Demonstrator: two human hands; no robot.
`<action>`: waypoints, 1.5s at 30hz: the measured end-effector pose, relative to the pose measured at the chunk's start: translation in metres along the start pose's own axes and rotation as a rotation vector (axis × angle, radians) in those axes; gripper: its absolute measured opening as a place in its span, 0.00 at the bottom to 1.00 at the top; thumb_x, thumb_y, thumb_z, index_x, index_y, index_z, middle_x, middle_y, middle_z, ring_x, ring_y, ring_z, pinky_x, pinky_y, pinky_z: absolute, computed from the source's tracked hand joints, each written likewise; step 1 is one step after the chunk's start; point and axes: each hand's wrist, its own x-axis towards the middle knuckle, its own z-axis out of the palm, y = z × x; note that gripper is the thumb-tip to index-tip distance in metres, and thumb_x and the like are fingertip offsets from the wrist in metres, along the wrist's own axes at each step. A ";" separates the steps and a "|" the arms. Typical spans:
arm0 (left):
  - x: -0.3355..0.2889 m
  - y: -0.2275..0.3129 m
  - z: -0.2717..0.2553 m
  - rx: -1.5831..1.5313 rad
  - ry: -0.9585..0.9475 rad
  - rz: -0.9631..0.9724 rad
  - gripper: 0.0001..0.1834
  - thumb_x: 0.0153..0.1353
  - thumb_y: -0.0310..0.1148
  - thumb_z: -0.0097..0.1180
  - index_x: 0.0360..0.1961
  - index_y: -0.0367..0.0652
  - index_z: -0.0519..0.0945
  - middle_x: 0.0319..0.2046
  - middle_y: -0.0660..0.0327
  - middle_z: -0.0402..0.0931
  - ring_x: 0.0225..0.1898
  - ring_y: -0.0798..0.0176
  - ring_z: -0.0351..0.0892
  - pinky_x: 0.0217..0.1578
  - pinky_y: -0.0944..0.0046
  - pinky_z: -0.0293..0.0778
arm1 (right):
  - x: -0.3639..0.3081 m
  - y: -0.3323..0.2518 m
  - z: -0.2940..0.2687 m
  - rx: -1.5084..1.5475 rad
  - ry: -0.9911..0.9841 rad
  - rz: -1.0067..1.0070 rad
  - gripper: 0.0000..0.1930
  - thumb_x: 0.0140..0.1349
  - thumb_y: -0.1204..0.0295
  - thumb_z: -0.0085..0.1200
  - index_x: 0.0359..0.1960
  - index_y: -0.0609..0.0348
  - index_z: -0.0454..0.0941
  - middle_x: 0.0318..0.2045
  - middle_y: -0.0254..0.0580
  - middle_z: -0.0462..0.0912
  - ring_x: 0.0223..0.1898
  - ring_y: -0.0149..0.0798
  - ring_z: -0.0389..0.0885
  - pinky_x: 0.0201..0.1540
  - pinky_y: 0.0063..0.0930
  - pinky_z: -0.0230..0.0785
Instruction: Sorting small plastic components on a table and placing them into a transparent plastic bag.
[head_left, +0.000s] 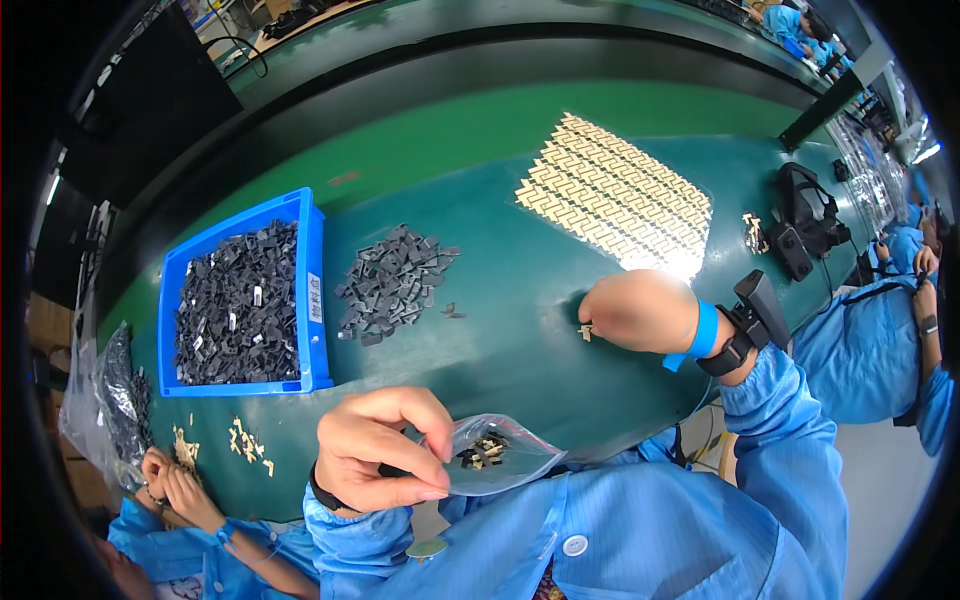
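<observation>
My left hand pinches the edge of a clear zip bag at the table's near edge. Inside the bag lie small dark and cream pieces. Over the middle right of the table is my right hand, its fingers closed and partly hidden from view. A small cream-coloured piece shows at those fingertips. Just beyond that hand, a sheet of cream pieces in slanting rows lies on the green table. A loose heap of black plastic parts sits left of centre.
A blue bin full of black parts stands at the left. Loose cream pieces lie near a co-worker's hands. Black strapped gear and more cream pieces are at the right, beside another person in blue.
</observation>
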 end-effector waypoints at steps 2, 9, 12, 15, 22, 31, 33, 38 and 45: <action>0.000 0.001 0.000 -0.001 -0.003 0.002 0.06 0.41 0.21 0.64 0.24 0.34 0.81 0.28 0.53 0.73 0.28 0.60 0.73 0.28 0.66 0.69 | -0.001 0.005 0.007 -0.071 0.033 -0.041 0.05 0.45 0.78 0.53 0.26 0.61 0.73 0.24 0.45 0.76 0.28 0.48 0.76 0.31 0.37 0.68; 0.000 0.000 0.004 -0.004 0.020 -0.021 0.06 0.41 0.20 0.64 0.24 0.33 0.81 0.28 0.53 0.73 0.28 0.60 0.73 0.28 0.66 0.69 | -0.006 0.008 0.021 -0.353 0.097 -0.197 0.05 0.47 0.74 0.54 0.26 0.60 0.72 0.24 0.44 0.75 0.28 0.48 0.75 0.32 0.39 0.68; 0.000 0.000 0.004 -0.009 0.020 -0.009 0.06 0.41 0.20 0.64 0.24 0.33 0.81 0.27 0.53 0.73 0.28 0.60 0.73 0.28 0.66 0.69 | -0.008 0.007 0.023 -0.403 0.112 -0.181 0.04 0.48 0.74 0.53 0.24 0.59 0.71 0.23 0.42 0.74 0.28 0.48 0.74 0.31 0.39 0.67; 0.001 -0.001 0.004 -0.014 0.011 0.000 0.06 0.40 0.20 0.64 0.24 0.33 0.81 0.27 0.53 0.73 0.28 0.60 0.74 0.28 0.66 0.69 | -0.006 0.005 0.021 -0.369 0.115 -0.126 0.04 0.49 0.74 0.52 0.24 0.60 0.71 0.25 0.42 0.72 0.28 0.47 0.74 0.31 0.39 0.67; 0.002 -0.001 0.004 -0.005 0.022 0.005 0.07 0.40 0.21 0.65 0.24 0.33 0.81 0.27 0.53 0.73 0.28 0.60 0.74 0.28 0.65 0.70 | -0.009 0.004 0.021 -0.372 0.143 -0.169 0.04 0.51 0.74 0.49 0.24 0.61 0.70 0.26 0.45 0.71 0.27 0.49 0.73 0.30 0.40 0.67; 0.001 0.003 0.007 0.007 0.039 -0.015 0.06 0.41 0.20 0.64 0.23 0.33 0.81 0.27 0.53 0.73 0.28 0.59 0.74 0.29 0.65 0.70 | -0.004 -0.012 0.005 -0.016 0.125 -0.168 0.03 0.50 0.77 0.53 0.26 0.62 0.73 0.23 0.43 0.74 0.26 0.42 0.76 0.28 0.32 0.68; 0.001 0.001 0.006 0.009 0.031 -0.018 0.06 0.41 0.20 0.64 0.24 0.32 0.81 0.27 0.53 0.73 0.28 0.59 0.73 0.29 0.64 0.69 | 0.000 -0.039 -0.008 0.229 0.191 -0.240 0.04 0.50 0.77 0.57 0.28 0.60 0.76 0.24 0.41 0.75 0.25 0.37 0.76 0.27 0.27 0.68; 0.003 -0.004 0.003 0.030 0.030 -0.008 0.06 0.42 0.21 0.64 0.24 0.33 0.81 0.28 0.54 0.73 0.28 0.60 0.73 0.29 0.65 0.69 | 0.008 -0.103 -0.009 0.392 0.272 -0.612 0.04 0.50 0.76 0.58 0.28 0.60 0.76 0.26 0.41 0.75 0.26 0.41 0.75 0.27 0.29 0.67; 0.000 0.002 0.003 0.058 0.050 -0.003 0.05 0.43 0.22 0.64 0.24 0.35 0.82 0.28 0.54 0.73 0.28 0.61 0.73 0.28 0.66 0.69 | 0.020 -0.107 0.014 0.105 0.205 -0.714 0.07 0.50 0.74 0.60 0.31 0.60 0.78 0.29 0.36 0.77 0.27 0.35 0.76 0.27 0.27 0.64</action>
